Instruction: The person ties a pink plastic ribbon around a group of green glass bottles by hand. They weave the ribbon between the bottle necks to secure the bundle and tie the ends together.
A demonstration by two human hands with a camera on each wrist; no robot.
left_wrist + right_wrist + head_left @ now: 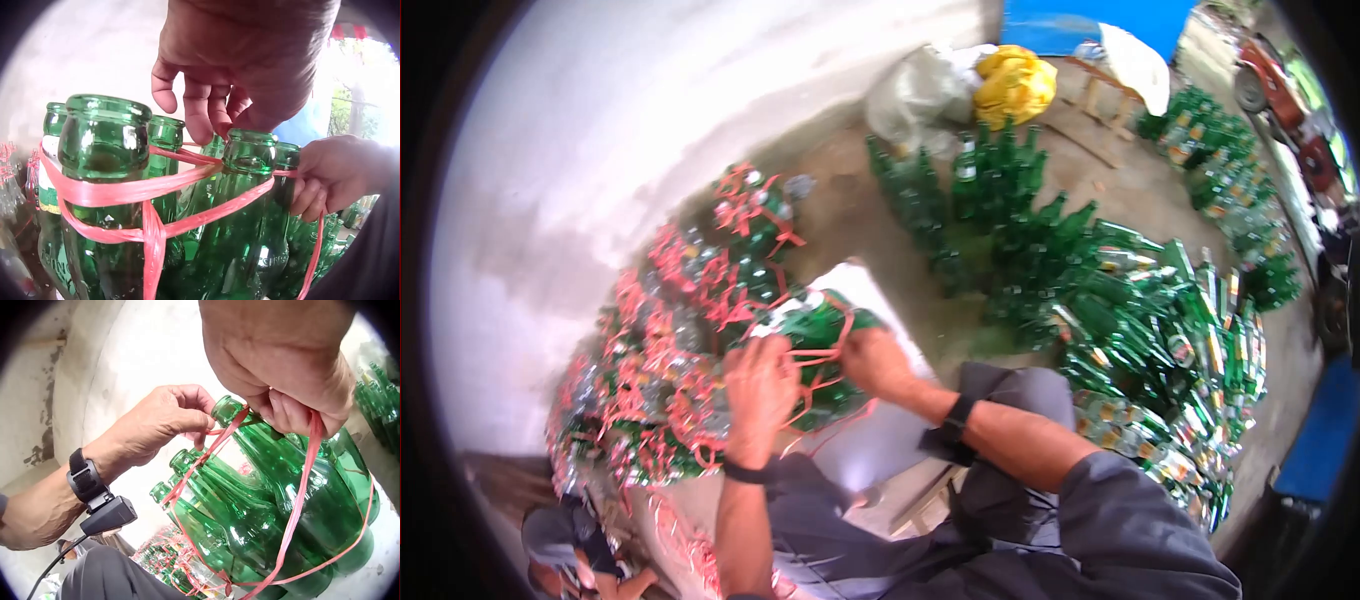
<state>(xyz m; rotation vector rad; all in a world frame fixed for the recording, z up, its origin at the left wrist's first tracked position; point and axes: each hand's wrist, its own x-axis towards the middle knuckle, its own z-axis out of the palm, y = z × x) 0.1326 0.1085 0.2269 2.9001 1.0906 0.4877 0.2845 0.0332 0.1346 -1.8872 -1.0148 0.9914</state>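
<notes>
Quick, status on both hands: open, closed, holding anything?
Left hand: closed, appears to pinch the flat pink plastic strapping beside a green glass bottle's neck.
Right hand: closed, holding the strapping.

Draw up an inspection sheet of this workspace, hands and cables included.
Surface: pale work surface under the bundle; full outline hidden.
Job's things: green glass bottles standing grouped, pink plastic twine looped round their necks.
Clutter: twine-tied bottle bundles at the head view's left; a heap of lying bottles at its right; yellow sack beyond.
Hands: left hand pinches twine beside a bottle mouth; right hand grips a strand.
Cables: black cable from the left wrist's camera.
Surroundings: pale wall, blue panel, another person at lower left.
</notes>
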